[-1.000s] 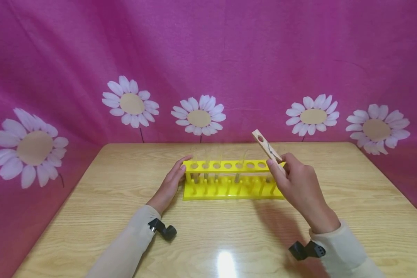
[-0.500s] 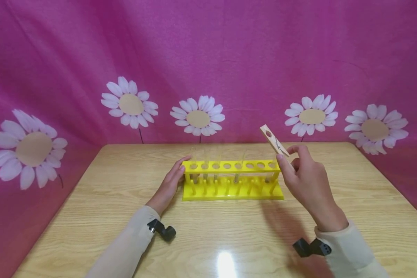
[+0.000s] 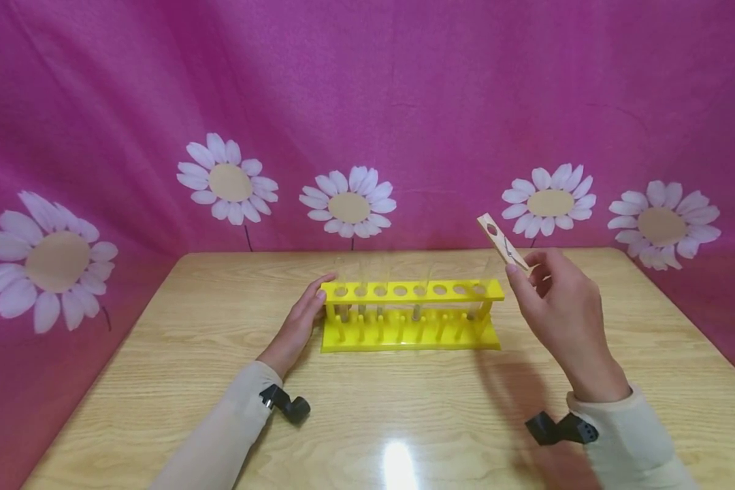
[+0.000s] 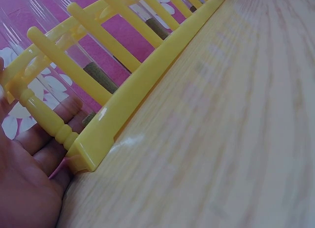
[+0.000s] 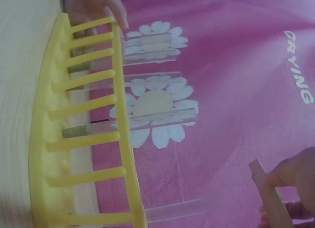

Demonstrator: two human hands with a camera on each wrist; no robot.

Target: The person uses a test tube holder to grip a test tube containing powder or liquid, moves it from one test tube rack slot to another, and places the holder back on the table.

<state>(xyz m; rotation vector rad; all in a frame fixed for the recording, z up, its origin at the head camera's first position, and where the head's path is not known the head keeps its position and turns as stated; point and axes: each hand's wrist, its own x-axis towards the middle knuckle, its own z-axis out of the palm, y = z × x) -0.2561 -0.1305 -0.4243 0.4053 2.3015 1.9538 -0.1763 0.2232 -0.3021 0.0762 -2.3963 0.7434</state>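
Observation:
My left hand (image 3: 294, 330) holds the left end of a yellow test tube rack (image 3: 404, 344). In the left wrist view its fingers (image 4: 42, 149) reach behind the end post. Off the rack's right end, raised above the table, my right hand (image 3: 566, 309) pinches a wooden test tube clamp (image 3: 503, 241) between thumb and fingers. The clamp tilts up to the left, its round jaw hole free of any tube. Several clear glass test tubes stand in the rack, dark matter (image 5: 77, 131) in the bottoms of some. One tube (image 5: 182, 209) stands in the rightmost hole, leaning slightly.
The rack stands on a light wooden table (image 3: 220, 286), toward its far side. Behind the table hangs a magenta cloth (image 3: 429, 122) printed with white daisies. Each sleeve carries a small black wrist camera (image 3: 284, 406).
My right hand has moved to the right with the clamp, uncovering the rack's right end and the tube there. The left hand and the rack stay in place.

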